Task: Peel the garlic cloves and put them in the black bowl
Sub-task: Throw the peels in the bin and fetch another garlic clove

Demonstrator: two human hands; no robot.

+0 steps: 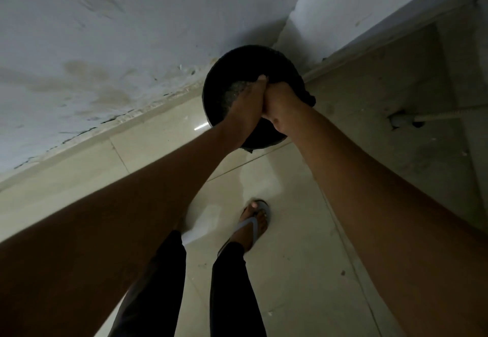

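A: Status? Where are the hands?

B: Both are over a round black container (227,83) that stands on the tiled floor (290,231) against the wall (105,33). It has a black liner bunched over the rim, so it looks more like a bin than a bowl. Can't confirm.

A: Hand state?

B: The left hand (249,100) and right hand (281,105) are pressed side against side above the opening. Left fingers reach forward and down into the mouth; the tips look close together. Right fingers curl under, out of sight. Can't tell whether either pinches anything.

A: Garlic?

B: No clove visible. No peel I can identify either. There's something pale and speckled inside the container under the left hand; too dim to name.

A: So which step?

B: My guess: rubbing or shaking skins off the hands into the container, or dropping something in. The peeling itself isn't visible. Low confidence.

A: Anything else in view?

B: The person is standing, dark trousers, with a sandalled foot (254,220) on the tiles. No counter in view.

A: Next move?

B: If it's a bin, go back to the cloves and the black bowl, wherever they are. If it's the bowl, release directly over the opening, not on the rim.
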